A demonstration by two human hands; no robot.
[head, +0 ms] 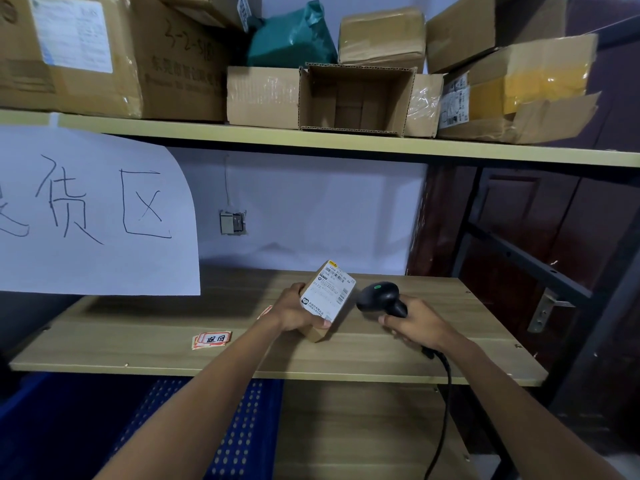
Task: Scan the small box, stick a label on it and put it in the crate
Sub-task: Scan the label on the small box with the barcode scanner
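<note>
Left hand (294, 311) wraps the small box (325, 299), fingers behind, thumb along the lower front edge. Box held tilted above the shelf board (433, 355), lower corner close to the wood; contact or not, cannot tell. Printed shipping label with barcodes faces up and toward the scanner. Right hand (412, 323) closed around the grip of a black handheld scanner (381, 297), head aimed left at the box face, just beside it but apart. Green light visible on top of the scanner head. Black cable (445, 393) drops from the handle past the shelf edge.

Step in hand: scanning, judging by the pose. No red beam visible on the label, so whether the read has gone through is unclear.

Small stack of red-bordered stickers (212, 339) lies on the shelf board, left of the box, well apart from both hands. Another red-edged scrap peeks out behind the left wrist, mostly hidden. Blue perforated crate (239, 441) sits below the shelf, lower left, partly hidden by the left forearm.

Next move likely calls for: line the scanner window square with a barcode, then park the scanner to free the right hand, peel one sticker off the stack, press it on a bare face of the box. After that, lower the box down into the crate.

Cardboard boxes (356, 98) crowd the upper shelf; handwritten paper sign (93, 209) hangs at left. Neither matters for the task.
</note>
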